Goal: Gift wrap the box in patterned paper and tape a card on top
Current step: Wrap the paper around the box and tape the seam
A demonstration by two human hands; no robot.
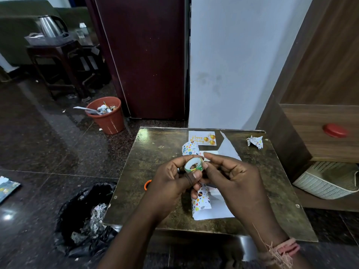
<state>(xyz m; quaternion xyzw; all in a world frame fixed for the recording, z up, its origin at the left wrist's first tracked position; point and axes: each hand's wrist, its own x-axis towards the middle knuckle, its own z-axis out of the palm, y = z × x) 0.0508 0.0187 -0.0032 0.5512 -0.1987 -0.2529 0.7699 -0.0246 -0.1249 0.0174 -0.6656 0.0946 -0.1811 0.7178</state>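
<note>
holding tape roll (194, 165) in both hands, orange bin (108, 118) holding paper scraps

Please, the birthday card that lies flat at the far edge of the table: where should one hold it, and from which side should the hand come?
Probably by its far left corner. The birthday card lies flat on the table, so lift a thin edge and pinch it. The wrapped box overlaps its near left edge, and loose paper crowds its right side.

Terracotta bin (108, 115) and black trash bag (85, 218) on the floor, kettle (49, 26) on a side table (58, 47), white basket (328, 179) under the shelf.
</note>
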